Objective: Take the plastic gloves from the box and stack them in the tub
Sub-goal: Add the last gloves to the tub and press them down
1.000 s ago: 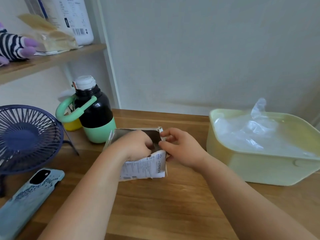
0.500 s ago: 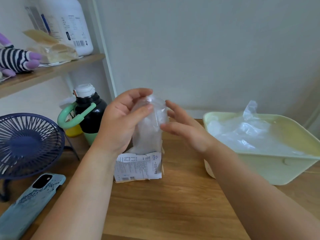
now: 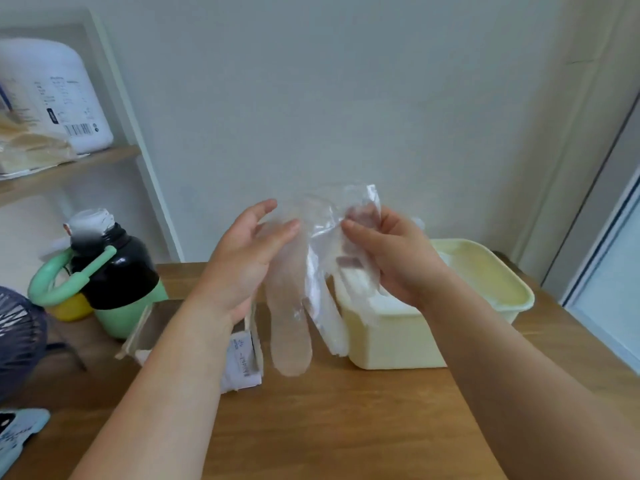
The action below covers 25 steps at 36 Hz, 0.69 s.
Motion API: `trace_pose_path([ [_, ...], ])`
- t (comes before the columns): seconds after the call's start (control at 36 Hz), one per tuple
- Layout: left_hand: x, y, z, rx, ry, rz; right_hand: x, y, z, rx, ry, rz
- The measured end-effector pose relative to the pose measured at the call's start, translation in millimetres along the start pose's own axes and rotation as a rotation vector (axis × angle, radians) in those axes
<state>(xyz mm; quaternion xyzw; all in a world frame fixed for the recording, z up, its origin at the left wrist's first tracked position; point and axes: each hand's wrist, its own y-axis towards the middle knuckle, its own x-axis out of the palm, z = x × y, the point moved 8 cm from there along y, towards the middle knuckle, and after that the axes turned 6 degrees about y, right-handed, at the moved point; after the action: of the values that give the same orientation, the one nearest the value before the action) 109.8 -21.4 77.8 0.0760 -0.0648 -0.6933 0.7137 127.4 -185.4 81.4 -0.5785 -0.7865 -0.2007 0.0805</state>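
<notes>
**Above the table [image 3: 329, 427], 1 plastic glove [image 3: 294, 306] between 2 hands**

At the middle of the view the plastic glove hangs in the air, cuff at 12 o'clock and its long finger lobes drooping toward 6 o'clock, clear of the wood. The right hand [image 3: 391, 258], at 3 o'clock of the glove, pinches the crumpled cuff between thumb and fingers, which show through the film. The left hand [image 3: 242, 261], at 9 o'clock, has its thumb and fingers spread and fairly straight, with the fingertips against the film's edge and no pinch visible.

The box [image 3: 242, 358] stands on the table at 7 o'clock of the glove, partly hidden by the left forearm, with its top flaps open. The tub [image 3: 485, 271], pale yellow, sits at 4 o'clock behind the right wrist; a pale heap shows in its near corner, too blurred to make out.

At 9 o'clock of the box stand a black and green bottle [image 3: 114, 271] and a dark fan [image 3: 17, 341]. A phone [image 3: 17, 434] lies at 8 o'clock. On the shelf [image 3: 69, 168] at 10 o'clock stands a white jug [image 3: 62, 98].
</notes>
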Motion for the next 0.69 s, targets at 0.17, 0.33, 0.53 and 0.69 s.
trace_pose_path([
  [0.17, 14.0, 2.0, -15.4, -0.088, 0.009, 0.006, -7.6, -7.6, 2.6, 0.008, -0.069, -0.052],
  [0.33, 8.2, -2.9, 2.5, 0.101, 0.117, 0.018, 11.9, -22.2, 19.0, 0.326, 0.109, -0.345],
  [0.53, 14.0, -11.4, 0.0, 0.060, 0.156, -0.172, 11.3, -12.0, 38.9, 0.384, -0.018, -0.233],
  [0.69, -4.6, -4.5, 2.7, 0.102, 0.112, 0.045, 13.9, -10.2, 31.7, 0.320, -0.007, -0.199],
])
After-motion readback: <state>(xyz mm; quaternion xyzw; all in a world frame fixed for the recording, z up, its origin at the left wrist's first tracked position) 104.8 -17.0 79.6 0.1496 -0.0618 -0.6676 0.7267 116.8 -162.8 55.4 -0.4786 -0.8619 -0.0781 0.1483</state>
